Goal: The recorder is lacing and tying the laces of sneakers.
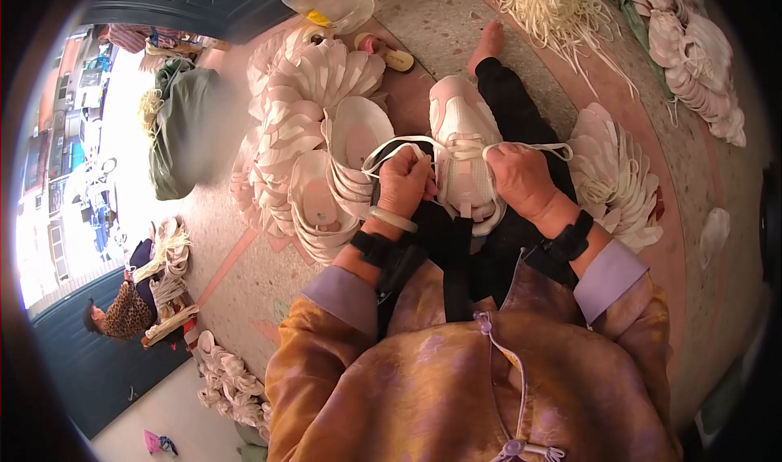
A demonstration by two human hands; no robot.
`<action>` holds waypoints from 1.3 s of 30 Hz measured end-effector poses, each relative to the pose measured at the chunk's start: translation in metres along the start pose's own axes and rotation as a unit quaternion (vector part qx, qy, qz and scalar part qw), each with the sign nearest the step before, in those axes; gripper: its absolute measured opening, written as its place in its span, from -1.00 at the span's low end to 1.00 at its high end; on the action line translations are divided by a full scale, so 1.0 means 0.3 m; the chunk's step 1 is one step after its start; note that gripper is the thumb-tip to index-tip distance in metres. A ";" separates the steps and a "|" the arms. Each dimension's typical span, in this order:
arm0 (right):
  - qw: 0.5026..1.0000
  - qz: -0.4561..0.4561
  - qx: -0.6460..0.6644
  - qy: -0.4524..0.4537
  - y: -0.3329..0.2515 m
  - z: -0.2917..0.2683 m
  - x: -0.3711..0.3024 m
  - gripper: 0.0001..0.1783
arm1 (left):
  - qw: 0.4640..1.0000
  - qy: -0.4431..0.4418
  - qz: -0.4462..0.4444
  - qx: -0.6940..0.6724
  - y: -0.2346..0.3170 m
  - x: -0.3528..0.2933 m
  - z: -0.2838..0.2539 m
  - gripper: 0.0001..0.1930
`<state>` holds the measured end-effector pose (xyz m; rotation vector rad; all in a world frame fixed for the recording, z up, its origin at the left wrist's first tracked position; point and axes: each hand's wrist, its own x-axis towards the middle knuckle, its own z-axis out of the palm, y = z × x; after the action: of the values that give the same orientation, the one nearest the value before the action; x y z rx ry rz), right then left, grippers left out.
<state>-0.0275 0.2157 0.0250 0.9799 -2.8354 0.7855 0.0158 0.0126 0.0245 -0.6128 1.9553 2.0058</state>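
A white and pale pink sneaker upper (463, 105) rests between my legs, its toe pointing away from me. White lace is threaded through the eyelets at its middle. On the left side, my left hand (402, 183) is closed on a white shoelace (389, 142), which loops out over the fingers. My right hand (521, 180) pinches lace at the shoe's right edge, and a loose length (552, 146) sticks out to the right past the knuckles. Both hands are level with the lacing. Exactly how each fingertip grips is partly hidden.
Stacked pale shoe uppers (281, 132) crowd the floor at left; another fan-shaped stack (615, 173) lies right. A heap of cream laces (554, 10) is at the far right, near more bundled uppers (692, 63). A clear plastic jug (330, 2) stands beyond. Another person (130, 311) sits far left.
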 end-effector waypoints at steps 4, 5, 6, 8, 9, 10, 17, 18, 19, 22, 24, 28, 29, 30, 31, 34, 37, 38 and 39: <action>0.994 -0.045 -0.072 -0.075 -0.010 0.012 0.034 -0.96 | 1.000 0.007 0.007 0.015 -0.018 0.012 0.002 -0.84; 0.993 -0.045 -0.073 -0.076 -0.006 0.022 0.032 -0.96 | 0.999 0.010 0.010 0.033 -0.020 0.016 0.006 -0.85; 0.998 -0.017 -0.049 -0.046 0.001 0.040 0.025 -0.95 | 0.999 0.010 0.010 0.032 -0.022 0.021 0.011 -0.85; 1.000 0.009 -0.023 -0.017 0.009 0.048 0.018 -0.95 | 0.999 0.037 0.002 0.033 -0.015 0.029 0.016 -0.88; 1.000 0.027 -0.006 -0.016 0.015 0.048 0.010 -0.94 | 0.999 0.038 0.002 0.033 -0.012 0.035 0.019 -0.88; 0.999 0.044 0.012 -0.015 0.011 0.045 0.008 -0.93 | 0.999 0.031 -0.004 0.041 -0.011 0.038 0.018 -0.87; 0.979 0.127 0.160 0.008 0.051 0.048 0.000 -0.84 | 0.993 0.021 0.015 0.119 -0.009 0.042 0.016 -0.87; 0.979 0.126 0.161 0.007 0.058 0.048 -0.001 -0.84 | 0.986 0.017 0.049 0.161 -0.012 0.044 0.015 -0.88; 0.970 0.141 0.200 -0.004 0.064 0.046 -0.004 -0.85 | 0.986 0.017 0.048 0.161 -0.013 0.048 0.014 -0.88; 0.951 0.177 0.251 -0.016 0.067 0.059 -0.008 -0.87 | 0.908 0.040 0.240 0.341 -0.011 0.063 0.015 -0.90; 0.944 0.199 0.264 -0.018 0.065 0.070 -0.014 -0.88 | 0.814 0.052 0.339 0.469 -0.005 0.069 0.030 -0.89; 0.983 0.111 0.134 0.061 0.029 0.086 -0.010 -0.87 | 0.826 0.043 0.304 0.472 -0.021 0.101 0.021 -0.86; 0.987 0.090 0.107 0.082 0.031 0.095 -0.010 -0.86 | 0.895 0.011 0.184 0.405 -0.016 0.109 0.008 -0.85; 0.987 0.090 0.108 0.083 0.043 0.099 -0.014 -0.86 | 0.942 -0.020 0.059 0.329 -0.015 0.112 -0.001 -0.82; 0.975 0.139 0.167 0.040 0.065 0.098 -0.019 -0.87 | 0.942 -0.022 0.059 0.330 0.000 0.103 0.005 -0.82; 0.959 0.190 0.210 0.000 0.088 0.110 -0.033 -0.85 | 0.919 0.035 0.108 0.378 0.037 0.049 0.027 -0.76; 0.963 0.195 0.184 0.023 0.061 0.094 -0.040 -0.80 | 0.860 0.066 0.241 0.444 0.056 -0.006 0.049 -0.73; 0.964 0.197 0.173 0.044 0.040 0.078 -0.038 -0.78 | 0.853 0.048 0.273 0.442 0.054 -0.015 0.053 -0.70; 0.964 0.195 0.173 0.044 0.021 0.056 -0.039 -0.78 | 0.845 0.030 0.304 0.439 0.052 -0.020 0.058 -0.67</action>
<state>-0.0199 0.2185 0.0052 0.3848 -2.9059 1.3597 0.0118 0.0297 0.0410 0.2090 3.0074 1.0338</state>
